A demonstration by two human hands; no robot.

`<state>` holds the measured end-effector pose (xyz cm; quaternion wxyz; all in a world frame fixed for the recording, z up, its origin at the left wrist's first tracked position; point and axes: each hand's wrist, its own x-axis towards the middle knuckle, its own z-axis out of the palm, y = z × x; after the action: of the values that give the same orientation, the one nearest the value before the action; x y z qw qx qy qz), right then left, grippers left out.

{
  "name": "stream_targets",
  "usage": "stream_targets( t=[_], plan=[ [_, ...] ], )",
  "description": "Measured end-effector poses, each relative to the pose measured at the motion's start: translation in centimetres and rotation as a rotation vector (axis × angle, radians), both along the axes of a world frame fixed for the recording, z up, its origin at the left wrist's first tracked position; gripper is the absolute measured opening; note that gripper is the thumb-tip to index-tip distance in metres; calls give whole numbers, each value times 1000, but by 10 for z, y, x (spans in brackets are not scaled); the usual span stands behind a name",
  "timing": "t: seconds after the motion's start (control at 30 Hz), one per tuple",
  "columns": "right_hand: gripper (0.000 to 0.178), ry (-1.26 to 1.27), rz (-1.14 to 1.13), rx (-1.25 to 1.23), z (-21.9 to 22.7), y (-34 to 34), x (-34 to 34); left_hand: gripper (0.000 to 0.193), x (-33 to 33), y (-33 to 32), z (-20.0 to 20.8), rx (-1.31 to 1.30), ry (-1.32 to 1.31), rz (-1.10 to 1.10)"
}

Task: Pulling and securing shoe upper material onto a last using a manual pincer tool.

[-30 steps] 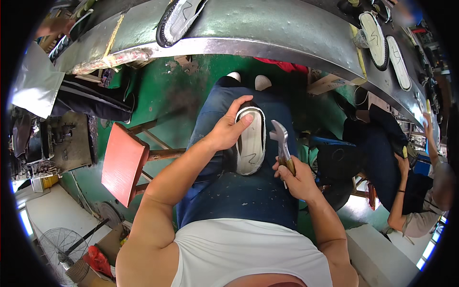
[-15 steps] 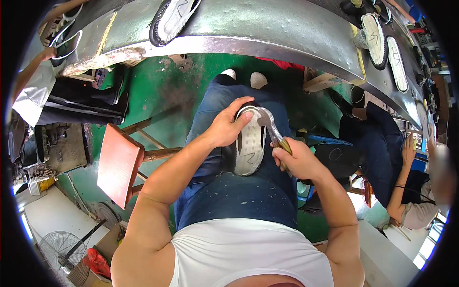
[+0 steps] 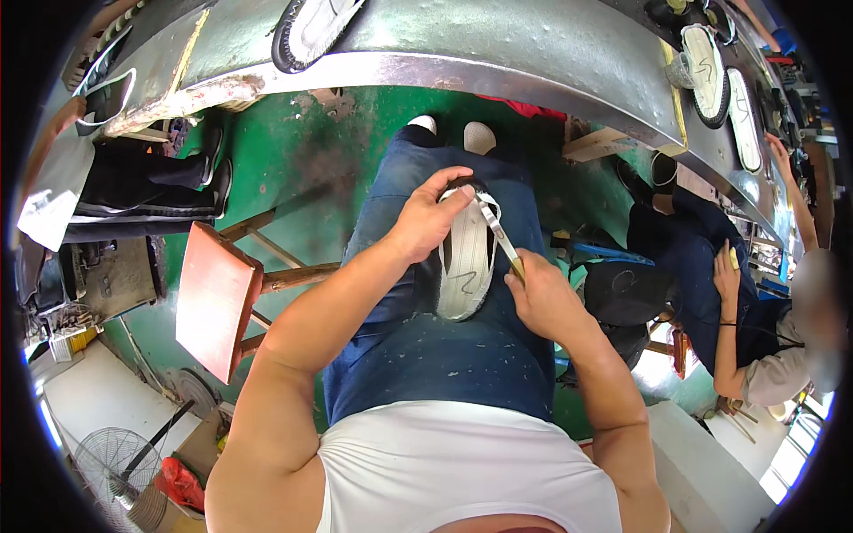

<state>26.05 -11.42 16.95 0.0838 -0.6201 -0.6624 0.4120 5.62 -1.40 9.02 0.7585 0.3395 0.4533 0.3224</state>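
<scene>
A shoe (image 3: 465, 266) lies sole-side up on my lap, its underside pale with a dark squiggle and its upper black. My left hand (image 3: 428, 218) grips its far end, the thumb pressing on the rim and the fingers wrapped round the black edge. In my right hand (image 3: 544, 298) are metal pincers (image 3: 499, 236) with yellowish handles, held closed in the fist. Their head meets the white edge strip at the shoe's far right; whether the jaws pinch it cannot be made out.
A metal-topped bench (image 3: 462, 53) curves across the far side, with another upturned shoe (image 3: 311, 34) and more shoes (image 3: 708, 75) at right. A wooden stool (image 3: 218, 298) stands at my left. Co-workers sit or stand on both sides; a fan (image 3: 115, 466) is at lower left.
The pincers have swung from a broadside view to edge-on, their head now at the shoe's far right rim. My right hand has turned with them. The left hand keeps hold of the shoe.
</scene>
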Motion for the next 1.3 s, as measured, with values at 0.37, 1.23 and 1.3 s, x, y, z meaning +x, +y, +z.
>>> stream_targets(
  t=[0.37, 1.23, 1.3],
  plan=[
    [43, 501, -339, 159, 17, -14, -5, 94, -34, -51, 67, 988, 131, -215],
    [97, 476, -592, -252, -18, 13, 21, 100, -17, -55, 8, 860, -96, -67],
    [115, 348, -431, -161, -8, 29, -2, 106, -16, -51, 6, 804, -122, -86]
  ],
)
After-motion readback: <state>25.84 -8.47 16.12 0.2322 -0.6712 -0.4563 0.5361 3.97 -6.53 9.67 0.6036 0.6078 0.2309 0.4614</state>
